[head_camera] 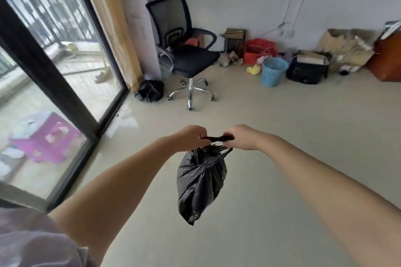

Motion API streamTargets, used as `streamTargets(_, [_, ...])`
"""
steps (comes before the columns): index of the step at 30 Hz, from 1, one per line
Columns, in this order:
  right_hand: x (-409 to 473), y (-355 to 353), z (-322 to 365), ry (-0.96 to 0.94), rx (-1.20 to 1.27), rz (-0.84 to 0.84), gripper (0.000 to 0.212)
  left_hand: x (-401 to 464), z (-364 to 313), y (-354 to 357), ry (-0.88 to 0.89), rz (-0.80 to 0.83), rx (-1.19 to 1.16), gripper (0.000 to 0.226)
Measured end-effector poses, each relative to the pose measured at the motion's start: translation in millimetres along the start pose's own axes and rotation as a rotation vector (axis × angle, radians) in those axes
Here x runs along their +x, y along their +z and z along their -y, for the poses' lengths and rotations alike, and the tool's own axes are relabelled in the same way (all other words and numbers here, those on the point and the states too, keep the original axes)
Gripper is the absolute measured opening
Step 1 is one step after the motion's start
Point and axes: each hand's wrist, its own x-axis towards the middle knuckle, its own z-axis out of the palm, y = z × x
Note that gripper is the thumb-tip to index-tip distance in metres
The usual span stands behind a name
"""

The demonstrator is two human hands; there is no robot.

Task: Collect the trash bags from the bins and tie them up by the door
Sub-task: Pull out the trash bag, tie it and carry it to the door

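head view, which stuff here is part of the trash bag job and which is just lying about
Job:
- black trash bag, hanging, top pulled between left hand and right hand
- second black bag on floor by glass door
- blue bin

Lying about:
- office chair
- cardboard boxes
- yellow toy

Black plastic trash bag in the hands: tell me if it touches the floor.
Apart. The head view shows the black plastic trash bag hanging, bare floor visible below it.

A glossy black plastic trash bag (200, 180) hangs at six o'clock over the pale beige floor (282, 136), and a second crumpled black bag (150, 91) lies at eleven o'clock. The black mesh office chair (184, 50) with a chrome star base stands at twelve o'clock, the light blue lattice-patterned plastic basket (273, 71) at one o'clock beside a yellow soft toy (253, 70) and red bags (260, 49). A bright pink plastic stool (50, 136) shows at nine o'clock behind the black-framed glass door (54, 84).
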Motion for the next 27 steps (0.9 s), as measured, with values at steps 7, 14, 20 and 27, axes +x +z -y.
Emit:
streamTargets(7, [-47.4, -67.0, -176.2, 0.217, 0.076, -0.078, 0.020, 162.3, -140.8, 25.6, 0.216, 0.111, 0.063, 0.029])
streamTargets(14, [-72.3, -125.1, -321.6, 0.429, 0.185, -0.187, 0.019, 312.3, -256.1, 50.2, 0.424, 0.175, 0.088, 0.031])
streamTargets(20, [-83.7, -189.0, -434.1, 0.624, 0.243, -0.305, 0.012, 449.6, -361.1, 47.1, 0.623, 0.292, 0.165, 0.031])
streamTargets(27, [-98.4, -252.0, -557.9, 0.825, 0.343, -0.415, 0.008, 585.1, -486.5, 46.6, 0.841, 0.393, 0.239, 0.020])
